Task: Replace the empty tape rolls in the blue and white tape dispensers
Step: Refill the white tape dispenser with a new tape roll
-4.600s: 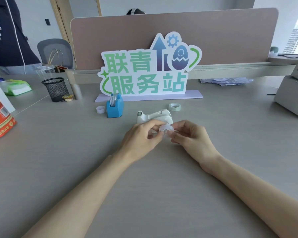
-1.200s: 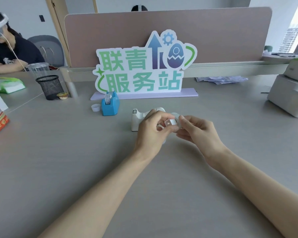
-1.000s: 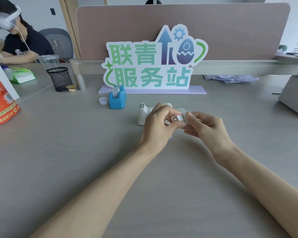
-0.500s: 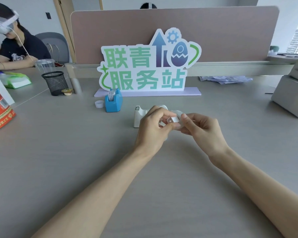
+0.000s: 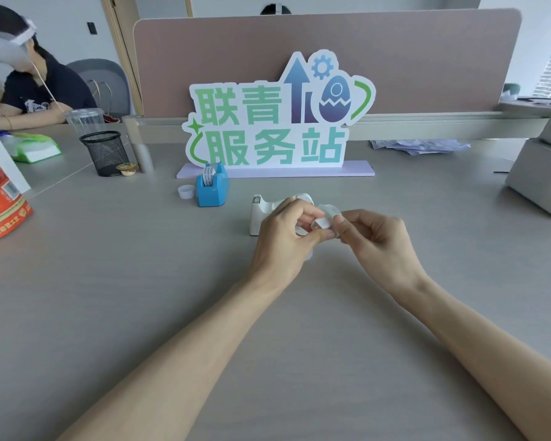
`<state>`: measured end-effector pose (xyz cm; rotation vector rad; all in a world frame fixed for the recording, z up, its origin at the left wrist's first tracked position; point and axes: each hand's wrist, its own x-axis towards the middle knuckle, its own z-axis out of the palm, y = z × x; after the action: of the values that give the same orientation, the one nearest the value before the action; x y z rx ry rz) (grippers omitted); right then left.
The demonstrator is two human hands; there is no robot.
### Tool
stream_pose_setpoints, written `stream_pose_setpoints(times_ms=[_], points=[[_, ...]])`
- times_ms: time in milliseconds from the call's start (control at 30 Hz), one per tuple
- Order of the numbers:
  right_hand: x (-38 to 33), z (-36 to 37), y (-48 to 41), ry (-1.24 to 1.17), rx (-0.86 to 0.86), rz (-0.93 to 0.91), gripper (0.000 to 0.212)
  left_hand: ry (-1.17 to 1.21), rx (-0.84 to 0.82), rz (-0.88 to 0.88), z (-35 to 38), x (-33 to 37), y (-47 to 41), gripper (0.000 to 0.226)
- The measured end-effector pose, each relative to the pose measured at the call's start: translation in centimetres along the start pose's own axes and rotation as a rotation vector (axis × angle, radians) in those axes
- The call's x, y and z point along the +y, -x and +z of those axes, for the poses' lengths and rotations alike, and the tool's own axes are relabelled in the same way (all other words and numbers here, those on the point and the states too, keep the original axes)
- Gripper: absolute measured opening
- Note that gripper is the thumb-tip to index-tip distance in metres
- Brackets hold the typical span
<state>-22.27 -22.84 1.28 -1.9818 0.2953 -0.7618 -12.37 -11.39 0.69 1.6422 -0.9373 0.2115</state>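
On desk (image 5: pixel 109 281) | blue dispenser (image 5: pixel 212 194): tape roll (image 5: pixel 208 179) | left hand (image 5: pixel 280 241), right hand (image 5: pixel 380 245) pinch spool (image 5: pixel 322 223)

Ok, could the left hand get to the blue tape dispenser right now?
Probably yes: only bare desk lies between the left hand and the blue tape dispenser, though it is pinching a small white piece with the right hand.

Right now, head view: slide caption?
Left hand and right hand pinch a tape roll before the white dispenser; blue dispenser already loaded.

Left hand (image 5: pixel 280 238) hides much of white dispenser (image 5: pixel 257 214).
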Motion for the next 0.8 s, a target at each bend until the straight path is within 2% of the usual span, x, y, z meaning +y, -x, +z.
stream_pose_setpoints(times_ms=[233,367,433,633,800], points=[[-0.1,-0.1,0.2,0.004,0.002,-0.007,0.021,0.005,-0.007,-0.037,0.1,0.2,0.1,0.025],[-0.4,-0.3,-0.1,-0.127,-0.036,0.042,0.020,0.013,0.004,-0.094,-0.2,0.0,0.1,0.055],[-0.4,-0.2,-0.2,-0.208,-0.052,0.086,0.022,0.072,-0.055,-0.170,-0.4,0.0,0.0,0.062],[-0.3,-0.6,-0.5,-0.383,-0.043,0.201,0.027,0.354,-0.277,-0.311,-0.9,0.4,-0.2,0.021],[-0.3,-0.7,-0.7,-0.426,-0.022,0.227,0.028,0.393,-0.240,-0.315,-1.2,0.1,-0.3,0.008]])
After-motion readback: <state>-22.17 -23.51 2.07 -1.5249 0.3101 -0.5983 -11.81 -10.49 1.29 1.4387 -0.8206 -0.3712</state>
